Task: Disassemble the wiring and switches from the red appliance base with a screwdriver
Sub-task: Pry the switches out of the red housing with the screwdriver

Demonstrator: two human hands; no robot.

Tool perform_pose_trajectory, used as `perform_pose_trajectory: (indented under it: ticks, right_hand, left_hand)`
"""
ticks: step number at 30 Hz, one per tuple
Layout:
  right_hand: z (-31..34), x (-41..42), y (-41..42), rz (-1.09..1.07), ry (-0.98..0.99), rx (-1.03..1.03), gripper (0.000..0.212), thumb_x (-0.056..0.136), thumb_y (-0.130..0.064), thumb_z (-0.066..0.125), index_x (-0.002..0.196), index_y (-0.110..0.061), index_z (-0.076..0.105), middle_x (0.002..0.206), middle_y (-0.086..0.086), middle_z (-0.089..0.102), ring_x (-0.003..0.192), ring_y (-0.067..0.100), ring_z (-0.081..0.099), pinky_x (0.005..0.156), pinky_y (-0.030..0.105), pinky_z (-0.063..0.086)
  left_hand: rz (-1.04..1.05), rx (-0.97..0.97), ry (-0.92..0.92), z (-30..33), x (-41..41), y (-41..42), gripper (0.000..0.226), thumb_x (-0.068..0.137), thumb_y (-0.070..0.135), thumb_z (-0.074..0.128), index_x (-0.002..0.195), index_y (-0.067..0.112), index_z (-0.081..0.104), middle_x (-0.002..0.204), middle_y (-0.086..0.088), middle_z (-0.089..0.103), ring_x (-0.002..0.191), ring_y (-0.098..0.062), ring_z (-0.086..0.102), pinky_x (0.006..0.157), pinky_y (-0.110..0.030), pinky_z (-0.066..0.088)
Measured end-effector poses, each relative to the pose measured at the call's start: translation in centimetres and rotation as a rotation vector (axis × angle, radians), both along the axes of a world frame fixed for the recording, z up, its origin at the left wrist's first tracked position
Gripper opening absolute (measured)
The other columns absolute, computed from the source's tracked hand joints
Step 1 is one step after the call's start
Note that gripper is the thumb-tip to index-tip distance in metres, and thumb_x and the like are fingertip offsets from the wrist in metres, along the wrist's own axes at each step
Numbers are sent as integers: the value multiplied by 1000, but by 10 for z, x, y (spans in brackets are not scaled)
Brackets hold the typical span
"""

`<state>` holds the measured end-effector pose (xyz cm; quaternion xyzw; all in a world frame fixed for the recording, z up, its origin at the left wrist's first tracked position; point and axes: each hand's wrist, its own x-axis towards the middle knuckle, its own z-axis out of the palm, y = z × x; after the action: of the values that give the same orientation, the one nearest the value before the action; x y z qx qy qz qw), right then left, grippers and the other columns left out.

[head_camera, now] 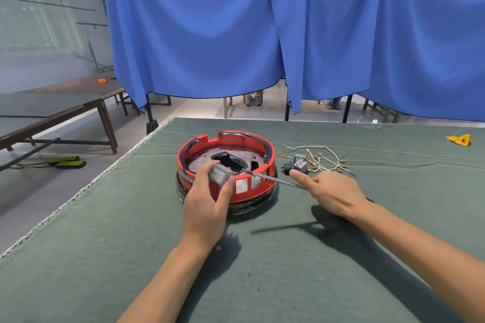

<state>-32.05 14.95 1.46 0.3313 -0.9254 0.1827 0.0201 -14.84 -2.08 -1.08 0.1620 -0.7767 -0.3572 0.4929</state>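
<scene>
Head view: green-covered table (131, 257), blue curtain at far side.
Red appliance base (227, 165): centre of table, open side up, metal plate and dark central opening visible inside.
Left hand (207, 204): at near-left rim of base, thumb and fingers pinching a small grey switch block (219, 174) just above the rim.
Right hand (333, 191): right of base, fingers curled round a screwdriver handle hidden in the palm, index finger stretched along the tool.
Screwdriver (273, 178): thin shaft crossing the right rim, tip down inside the base beside the dark opening.
Removed parts: bundle of white wires (322, 160) with brass terminals and a grey switch (299, 161), lying on cloth right of base, apart from it.
Step in hand: probably lifting out a freed switch block, wiring already largely out.
Next move: likely setting the block with the removed parts, then checking the base for remaining fasteners; calls for keeping the tip clear of the left fingers.
Elsewhere: yellow scrap (459, 140) at far right.
</scene>
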Motion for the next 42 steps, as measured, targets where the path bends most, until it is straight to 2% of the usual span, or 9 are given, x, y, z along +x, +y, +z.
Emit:
perform_pose_trajectory:
  ticks: [3, 5, 7, 12, 20, 24, 30, 35, 42]
  right_hand:
    - [17, 15, -2, 97, -248, -149, 76, 58, -95, 40, 55, -20, 30, 51, -2, 36, 48, 17, 35, 55, 32, 31]
    - [25, 26, -9, 147, -424, -292, 62, 65, -71, 69, 54, -21, 33, 49, -2, 37, 42, 16, 35, 51, 28, 32]
    - [29, 41, -19, 189, -566, -411, 51, 72, -49, 77, 57, -18, 40, 47, 0, 42, 37, 16, 35, 42, 24, 33]
    - [32, 71, -33, 300, -769, -641, 36, 76, -42, 74, 84, -8, 66, 72, 7, 70, 36, 14, 36, 38, 22, 35]
    - [26, 67, -25, 388, -1027, -651, 39, 65, -38, 76, 94, -13, 70, 75, 2, 64, 35, 9, 32, 39, 21, 38]
    - [21, 53, -24, 197, -1022, -728, 42, 55, -40, 81, 84, -14, 66, 76, 5, 67, 34, 9, 32, 36, 21, 36]
    - [1, 2, -10, -249, -1038, -982, 20, 89, -29, 62, 88, -9, 62, 69, 13, 71, 29, 12, 32, 36, 19, 38]
    - [-13, -27, 0, -444, -956, -1163, 26, 84, -31, 71, 74, -13, 56, 64, 2, 42, 28, 8, 32, 34, 18, 34]
    - [-13, -34, -8, -446, -999, -1154, 22, 91, -23, 64, 84, -4, 55, 73, 20, 67, 24, 8, 31, 32, 15, 35]
  left_hand:
    - [19, -21, -11, 0, 0, 2, 34, 88, 33, 62, 116, 15, 53, 105, 9, 56, 98, -11, 55, 85, -27, 44]
    - [25, -105, -27, 0, 0, 4, 33, 86, 25, 66, 113, 12, 53, 101, 5, 58, 93, -16, 57, 81, -32, 47]
    - [25, -224, -9, 0, 1, 7, 29, 84, 18, 69, 109, 8, 57, 98, 0, 61, 89, -20, 59, 79, -34, 48]
    - [-63, -441, 37, 0, 4, 18, 37, 81, 13, 66, 117, 11, 56, 116, -5, 62, 109, -19, 56, 96, -31, 44]
    - [-20, -576, -109, 3, 3, 15, 51, 84, 24, 64, 133, 25, 51, 128, -3, 57, 115, -21, 50, 95, -42, 44]
    - [17, -578, -324, -2, 1, 20, 78, 75, 26, 71, 143, 24, 32, 136, -3, 49, 124, -22, 42, 107, -47, 34]
    - [296, -479, -553, -6, -2, 15, 57, 71, 30, 74, 124, 15, 58, 129, -13, 55, 125, -34, 46, 105, -63, 27]
    - [265, -437, -551, -6, -3, 13, 56, 76, 32, 68, 128, 20, 54, 134, -8, 49, 131, -29, 37, 110, -57, 20]
    - [183, -298, -408, 4, 10, 1, 62, 62, 20, 52, 124, 14, 55, 130, -5, 49, 124, -25, 39, 107, -52, 29]
